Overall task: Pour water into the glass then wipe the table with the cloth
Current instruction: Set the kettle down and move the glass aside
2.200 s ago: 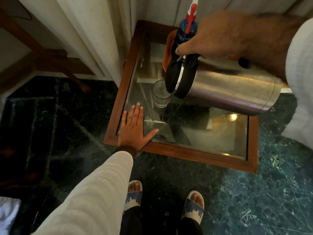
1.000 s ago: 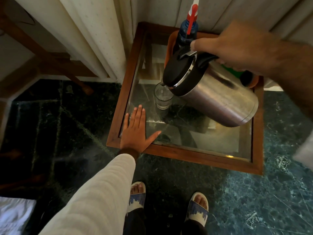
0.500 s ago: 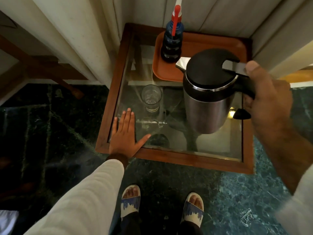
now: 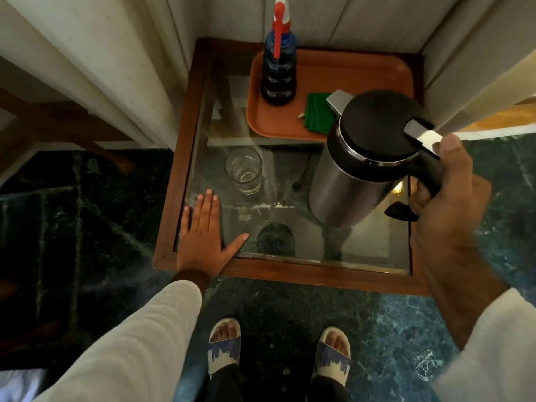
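Observation:
A clear glass (image 4: 245, 170) with water in it stands on the glass-topped wooden table (image 4: 290, 274), left of centre. My right hand (image 4: 443, 192) grips the black handle of a steel jug (image 4: 356, 163) with a black lid, held upright just above the table's right side, apart from the glass. My left hand (image 4: 204, 236) lies flat with fingers spread on the table's front left corner, just in front of the glass. A folded green cloth (image 4: 317, 114) lies on the orange tray (image 4: 348, 68), partly hidden by the jug.
A blue spray bottle (image 4: 278, 74) with a red and white nozzle stands on the tray's left end at the back. Pale curtains hang behind and to both sides of the table. Dark green marble floor and my sandalled feet are in front.
The jug has swung from tipped over the glass back to upright and moved right, away from the glass. The green cloth has come into view. My left hand has stayed flat.

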